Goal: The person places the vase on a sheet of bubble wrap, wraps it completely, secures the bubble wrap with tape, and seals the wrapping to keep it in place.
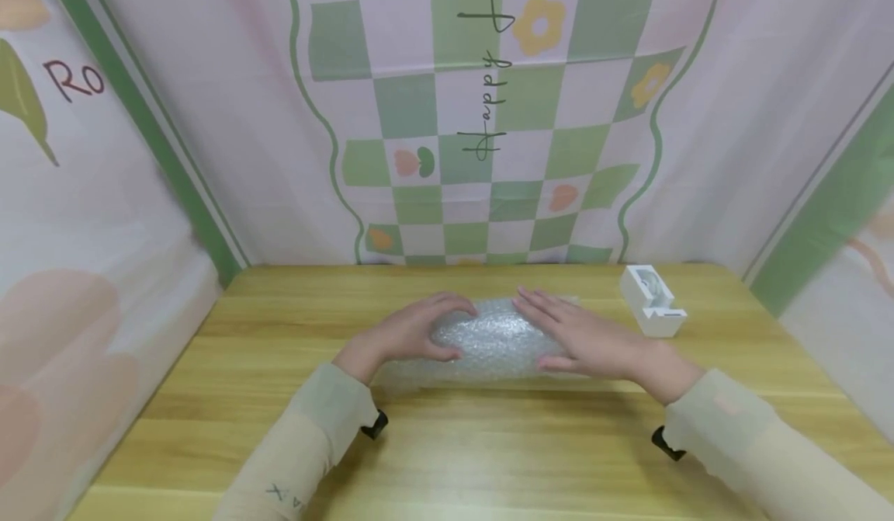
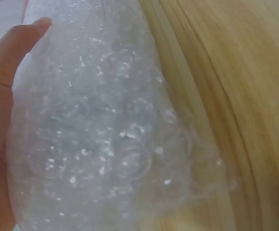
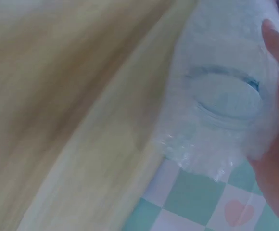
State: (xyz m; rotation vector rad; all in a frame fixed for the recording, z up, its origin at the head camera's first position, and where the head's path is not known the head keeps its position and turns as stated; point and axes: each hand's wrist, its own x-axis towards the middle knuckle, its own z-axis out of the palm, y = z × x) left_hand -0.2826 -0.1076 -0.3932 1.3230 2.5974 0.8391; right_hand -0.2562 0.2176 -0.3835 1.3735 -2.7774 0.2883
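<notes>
A roll of clear bubble wrap [image 1: 499,338] lies crosswise on the wooden table. Through its layers in the right wrist view, a round clear rim shows, like that of a glass or jar; the rest of the wrapped thing [image 3: 228,98] is blurred. My left hand [image 1: 415,331] curves round the roll's left part, thumb on the near side and fingers over the far side. Over the right part my right hand [image 1: 594,338] holds the roll between thumb and extended fingers. A loose flap of bubble wrap [image 2: 178,168] spreads flat past the left hand.
A small white box [image 1: 649,300] with an opened end flap and a round design on its face stands at the table's back right. Behind the wooden table [image 1: 447,451] hangs a green-and-white checked cloth [image 1: 464,105], with pale printed curtains at both sides.
</notes>
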